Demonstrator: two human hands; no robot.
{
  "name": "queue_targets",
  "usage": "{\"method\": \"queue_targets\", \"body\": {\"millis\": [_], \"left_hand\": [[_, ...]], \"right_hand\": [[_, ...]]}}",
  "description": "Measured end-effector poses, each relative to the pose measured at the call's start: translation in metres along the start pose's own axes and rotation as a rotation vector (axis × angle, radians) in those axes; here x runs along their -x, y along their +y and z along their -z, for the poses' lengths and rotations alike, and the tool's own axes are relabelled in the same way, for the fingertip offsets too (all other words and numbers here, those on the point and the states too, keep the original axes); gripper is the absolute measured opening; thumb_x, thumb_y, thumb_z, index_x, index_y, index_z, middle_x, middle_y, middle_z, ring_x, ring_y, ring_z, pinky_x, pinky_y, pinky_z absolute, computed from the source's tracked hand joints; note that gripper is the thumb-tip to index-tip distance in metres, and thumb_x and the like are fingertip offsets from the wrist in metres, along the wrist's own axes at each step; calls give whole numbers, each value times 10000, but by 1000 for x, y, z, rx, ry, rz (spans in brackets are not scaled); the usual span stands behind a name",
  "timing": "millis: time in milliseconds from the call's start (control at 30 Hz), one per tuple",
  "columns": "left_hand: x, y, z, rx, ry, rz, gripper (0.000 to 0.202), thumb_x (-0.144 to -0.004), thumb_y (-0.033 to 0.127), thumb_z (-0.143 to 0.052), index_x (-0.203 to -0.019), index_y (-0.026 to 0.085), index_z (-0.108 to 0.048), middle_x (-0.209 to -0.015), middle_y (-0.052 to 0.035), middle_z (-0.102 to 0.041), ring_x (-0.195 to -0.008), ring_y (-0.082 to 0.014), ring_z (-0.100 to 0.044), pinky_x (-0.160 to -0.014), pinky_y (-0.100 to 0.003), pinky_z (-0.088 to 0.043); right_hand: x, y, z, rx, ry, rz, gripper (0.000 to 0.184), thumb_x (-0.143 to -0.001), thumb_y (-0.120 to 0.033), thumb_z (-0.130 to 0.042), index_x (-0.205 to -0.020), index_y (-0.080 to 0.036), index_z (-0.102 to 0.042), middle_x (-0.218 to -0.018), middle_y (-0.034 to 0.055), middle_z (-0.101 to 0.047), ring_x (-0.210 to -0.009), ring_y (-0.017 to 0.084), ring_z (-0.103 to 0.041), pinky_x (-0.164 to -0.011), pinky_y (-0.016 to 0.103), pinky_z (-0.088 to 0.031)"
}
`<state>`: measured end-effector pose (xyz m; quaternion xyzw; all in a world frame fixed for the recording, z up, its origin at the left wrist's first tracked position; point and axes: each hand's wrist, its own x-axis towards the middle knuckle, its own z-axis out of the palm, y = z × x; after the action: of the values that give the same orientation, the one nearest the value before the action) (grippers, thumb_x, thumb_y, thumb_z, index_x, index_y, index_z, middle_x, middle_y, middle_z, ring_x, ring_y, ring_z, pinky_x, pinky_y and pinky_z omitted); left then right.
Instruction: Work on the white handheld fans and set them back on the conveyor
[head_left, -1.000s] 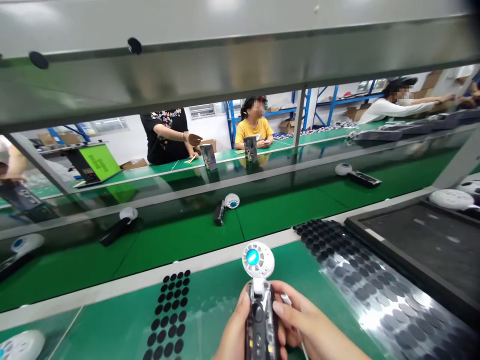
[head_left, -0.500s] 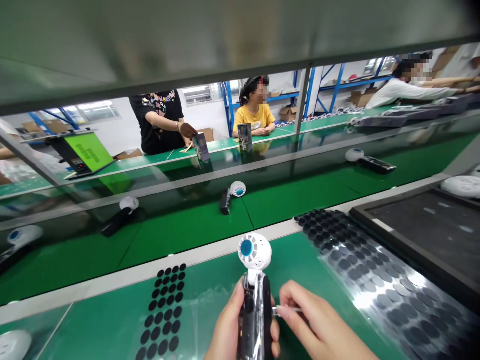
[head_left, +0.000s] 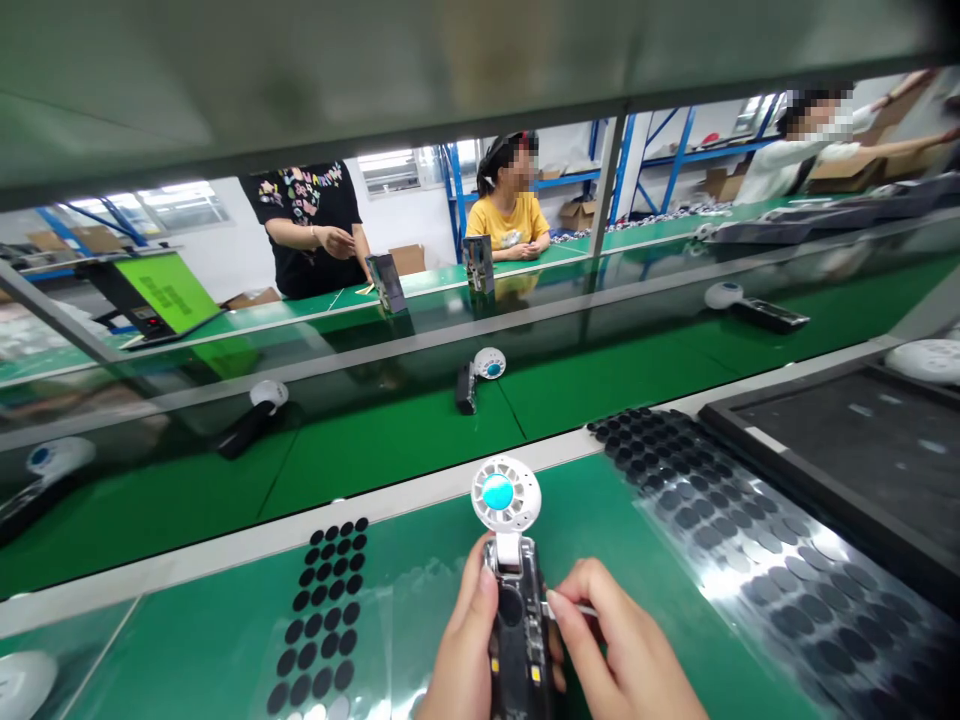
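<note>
While the left hand (head_left: 459,640) wraps the dark see-through body of a handheld fan (head_left: 514,590), its thumb (head_left: 481,590) and fingers closed round the grip, the right hand (head_left: 622,645) pinches a thin white stick (head_left: 574,608) between narrowly set fingertips, the stick's end just at the fan's side. Fan: round white head, teal centre, upright above a green assembly belt (head_left: 615,560), between two clear sheets of black round pads (head_left: 322,610) (head_left: 757,540). Right of the sheets: a black-framed tray (head_left: 825,450). Beyond a glass guard (head_left: 450,330): another fan (head_left: 480,372) on a farther belt, and a co-worker in a yellow shirt (head_left: 508,220).
</note>
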<state>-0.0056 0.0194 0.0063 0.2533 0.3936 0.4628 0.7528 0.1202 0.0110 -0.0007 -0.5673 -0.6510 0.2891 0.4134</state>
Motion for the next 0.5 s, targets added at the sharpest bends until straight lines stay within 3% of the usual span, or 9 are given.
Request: {"method": "queue_targets", "body": {"millis": [133,267,400,500], "left_hand": [[-1,-6,5,-33,120,-21,726,-693,562,-563,-1237,231,-215,-860,-62,-638,-721,-220,-617,-528,-255,-434],[-4,-13,9,-80,174,-76,715,-688,569,-565,-1242,224,-274,-976,-65,-617,-874,-222,-579,-658,-272,-437],[-4,-12,1,-112,224,-58,667,-674,560,-584,-1214,271,-322,-900,-34,-635,-760,-201,-610,-641,-273,-449],[2,9,3,-70,252,-106,620,-680,560,-569,-1167,249,-346,-768,-31,-642,-565,-175,-605,-527,-262,-449]], "right_hand": [[5,2,-7,-62,-3,-61,268,-859,-383,-343,-647,-226,-394,-581,-34,-495,-541,128,-506,-473,217,-362],[6,3,-12,-113,-75,-90,266,-866,-384,-310,-663,-227,-381,-607,-32,-479,-572,132,-494,-513,230,-356],[1,3,-5,-160,-111,-101,271,-862,-389,-310,-656,-229,-385,-567,-48,-463,-535,126,-480,-521,225,-364],[-10,8,18,-124,10,-117,275,-842,-426,-323,-668,-232,-411,-571,-50,-463,-524,121,-482,-518,212,-381]]}}
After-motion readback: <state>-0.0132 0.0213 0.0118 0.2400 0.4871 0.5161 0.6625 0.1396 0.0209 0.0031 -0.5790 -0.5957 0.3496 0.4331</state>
